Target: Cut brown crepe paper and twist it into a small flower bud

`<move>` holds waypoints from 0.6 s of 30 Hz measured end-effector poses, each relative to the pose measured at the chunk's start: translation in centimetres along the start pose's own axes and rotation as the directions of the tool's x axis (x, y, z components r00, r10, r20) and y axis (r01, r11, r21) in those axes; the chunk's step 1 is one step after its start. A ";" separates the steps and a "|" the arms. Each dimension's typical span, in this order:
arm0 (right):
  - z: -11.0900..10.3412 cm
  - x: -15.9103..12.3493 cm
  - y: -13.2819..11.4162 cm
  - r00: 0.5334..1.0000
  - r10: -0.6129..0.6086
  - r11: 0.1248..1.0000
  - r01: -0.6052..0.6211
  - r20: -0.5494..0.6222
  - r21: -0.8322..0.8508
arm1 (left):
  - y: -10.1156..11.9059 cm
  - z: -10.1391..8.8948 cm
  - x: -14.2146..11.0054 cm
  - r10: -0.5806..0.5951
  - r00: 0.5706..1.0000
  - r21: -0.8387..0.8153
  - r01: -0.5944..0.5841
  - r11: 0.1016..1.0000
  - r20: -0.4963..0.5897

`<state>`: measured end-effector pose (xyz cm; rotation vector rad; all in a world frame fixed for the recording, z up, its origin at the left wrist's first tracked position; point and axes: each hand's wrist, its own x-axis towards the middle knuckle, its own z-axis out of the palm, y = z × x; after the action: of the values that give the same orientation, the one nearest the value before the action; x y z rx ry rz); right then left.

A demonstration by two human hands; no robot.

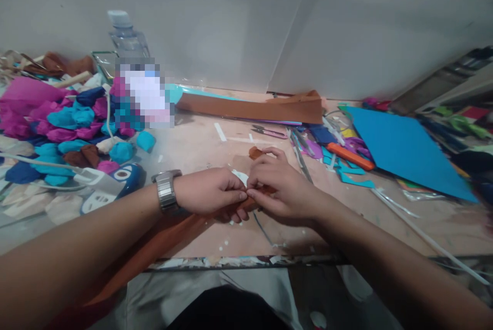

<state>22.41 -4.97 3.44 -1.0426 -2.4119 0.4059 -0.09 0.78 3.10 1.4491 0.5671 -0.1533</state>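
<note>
My left hand (215, 191), with a metal watch on its wrist, is closed, thumb and forefinger pinched together. My right hand (283, 186) meets it fingertip to fingertip. Both grip a strip of orange-brown crepe paper (185, 232), which trails under my left forearm towards the lower left; part of it shows between the right fingers. Just beyond the right fingers is a small brown crumpled piece (254, 153). Something white (241, 176) lies behind the fingertips, mostly hidden. A thin dark wire-like line (264, 230) runs down below the hands.
Crumpled pink and blue paper pieces (69, 114) heap at left, beside a clear bottle (129, 37) and a blurred-out screen. Folded brown sheets (250, 107) lie along the wall. Thread snips (269, 131), an orange cutter (350, 156) and a blue sheet (408, 150) lie right.
</note>
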 end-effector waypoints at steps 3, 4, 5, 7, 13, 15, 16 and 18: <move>0.0 0.0 0.0 0.999 0.023 0.999 -0.024 -0.029 -0.023 | 0.5 0.1 -0.2 0.104 0.987 0.233 -0.074 0.970 -0.123; -0.1 0.0 0.0 0.999 0.033 0.999 -0.035 -0.039 -0.031 | 0.8 0.1 -0.3 0.171 0.968 0.369 -0.094 0.925 -0.181; -0.1 0.0 0.0 0.998 0.042 0.998 -0.044 -0.047 -0.038 | 1.0 0.1 -0.5 0.252 0.938 0.511 -0.098 0.854 -0.240; -0.2 0.1 0.0 0.998 0.046 0.998 -0.049 -0.052 -0.047 | 1.4 0.1 -0.7 0.351 0.892 0.655 -0.086 0.751 -0.285; -0.3 0.1 0.1 0.998 0.032 0.996 -0.036 -0.046 -0.076 | 1.7 0.1 -0.9 0.380 0.878 0.706 -0.071 0.704 -0.291; -0.3 0.1 0.1 0.998 0.025 0.996 -0.029 -0.050 -0.084 | 1.7 0.0 -0.9 0.349 0.893 0.685 -0.066 0.725 -0.283; -0.3 0.1 0.1 0.998 0.021 0.996 -0.026 -0.054 -0.086 | 1.7 -0.1 -0.9 0.331 0.902 0.667 -0.066 0.742 -0.278; -0.2 0.1 0.1 0.998 0.012 0.996 -0.017 -0.064 -0.086 | 1.7 -0.3 -0.9 0.296 0.916 0.629 -0.065 0.775 -0.271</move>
<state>22.53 -4.82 3.58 -1.0942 -2.3849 0.2713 -0.20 1.06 4.96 2.1906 0.7016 0.1031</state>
